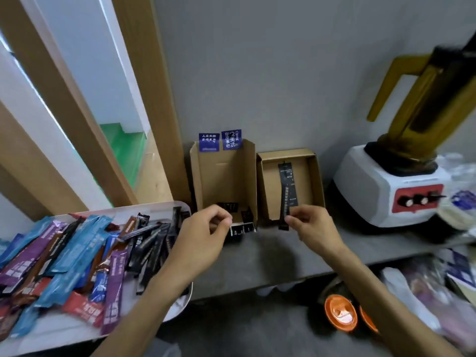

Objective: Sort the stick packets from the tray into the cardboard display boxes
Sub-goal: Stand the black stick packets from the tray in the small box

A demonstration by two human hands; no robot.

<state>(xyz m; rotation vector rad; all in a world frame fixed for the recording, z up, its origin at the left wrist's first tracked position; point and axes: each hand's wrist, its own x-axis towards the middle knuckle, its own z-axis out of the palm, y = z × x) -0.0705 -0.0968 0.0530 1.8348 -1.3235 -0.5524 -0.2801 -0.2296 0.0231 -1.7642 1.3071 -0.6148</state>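
A white tray point(177, 309) at the lower left holds several stick packets point(77, 256) in blue, purple, red, brown and black. Two open cardboard display boxes stand against the wall. The left box point(222, 173) has black packets at its near end. The right box point(314, 181) holds one black packet point(289, 184). My right hand point(313, 225) pinches the near end of a second black stick packet point(284, 204) that reaches into the right box. My left hand point(206, 233) hovers in front of the left box with curled fingers, holding nothing that I can see.
A blender point(401, 176) with a yellow jug and white base stands at the right on the grey counter point(257, 258). Below the counter's edge sit orange-lidded cups point(340, 315) and plastic bags point(425, 292). A wooden frame point(144, 99) rises on the left.
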